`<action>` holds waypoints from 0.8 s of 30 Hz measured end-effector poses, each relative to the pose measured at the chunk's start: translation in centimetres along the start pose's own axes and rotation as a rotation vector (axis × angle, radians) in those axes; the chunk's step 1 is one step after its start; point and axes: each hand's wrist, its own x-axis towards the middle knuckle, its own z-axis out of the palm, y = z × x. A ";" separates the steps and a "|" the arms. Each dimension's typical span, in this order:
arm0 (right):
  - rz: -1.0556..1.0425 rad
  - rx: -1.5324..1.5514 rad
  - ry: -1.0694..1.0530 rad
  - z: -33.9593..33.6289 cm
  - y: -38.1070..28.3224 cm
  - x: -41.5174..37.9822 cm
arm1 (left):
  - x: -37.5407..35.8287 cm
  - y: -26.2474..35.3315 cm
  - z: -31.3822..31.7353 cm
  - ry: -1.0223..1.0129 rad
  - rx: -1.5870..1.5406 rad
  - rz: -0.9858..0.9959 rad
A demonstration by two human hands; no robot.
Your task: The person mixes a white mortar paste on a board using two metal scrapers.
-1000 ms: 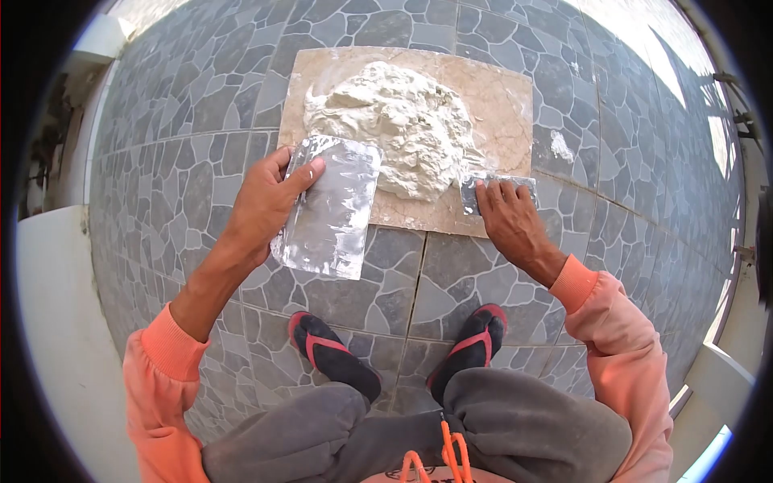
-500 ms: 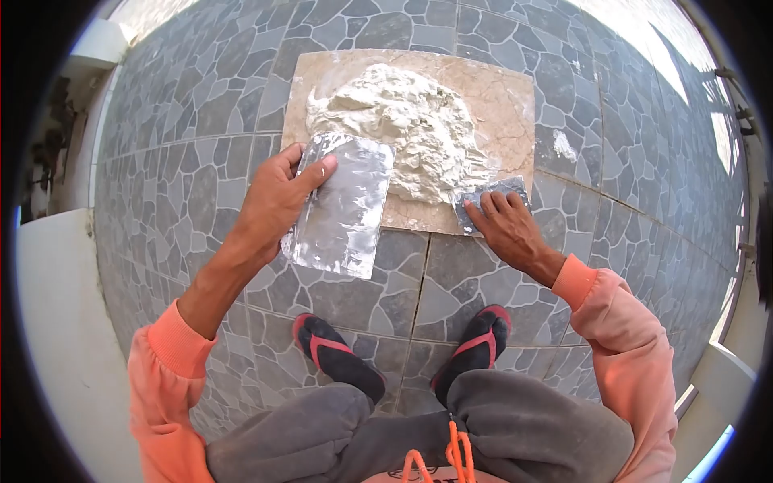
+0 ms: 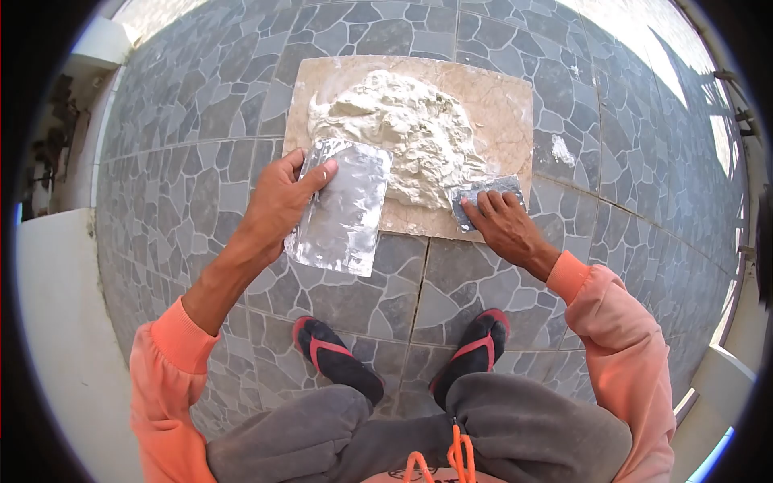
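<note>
A mound of wet whitish plaster (image 3: 411, 121) lies on a beige marbled tile (image 3: 503, 105) on the floor. My left hand (image 3: 282, 193) grips a rectangular metal plate (image 3: 338, 213) by its left edge, thumb on top. White smears mark the plate, whose upper end overlaps the lower left of the mound in view. My right hand (image 3: 507, 225) is closed around a small, flat grey scraper (image 3: 487, 191), fingers across its face. The scraper sits at the lower right corner of the tile, beside the plaster's edge. Its underside is hidden.
Grey stone-patterned floor tiles (image 3: 217, 193) surround the work. My feet in red-strapped flip-flops (image 3: 475, 350) stand just below the tile. A white splatter (image 3: 562, 150) marks the floor at right. A pale low wall (image 3: 60, 322) runs along the left.
The right hand and scraper have shifted slightly left, toward the plaster. The left hand still holds the plate in nearly the same place. The whole view has moved a little.
</note>
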 end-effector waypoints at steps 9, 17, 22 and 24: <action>-0.057 -0.037 0.012 -0.4 -0.8 0.4 | 0.1 -0.2 -0.1 -0.004 0.023 -0.010; -0.089 0.037 0.073 -0.7 0.1 0.5 | 0.1 -0.4 -0.4 0.003 0.036 -0.004; -0.050 0.103 -0.037 -0.3 0.8 0.4 | -0.4 0.3 0.0 0.011 0.000 -0.002; -0.038 0.090 -0.029 -1.2 0.7 0.9 | -0.5 0.3 -0.1 0.011 0.018 0.003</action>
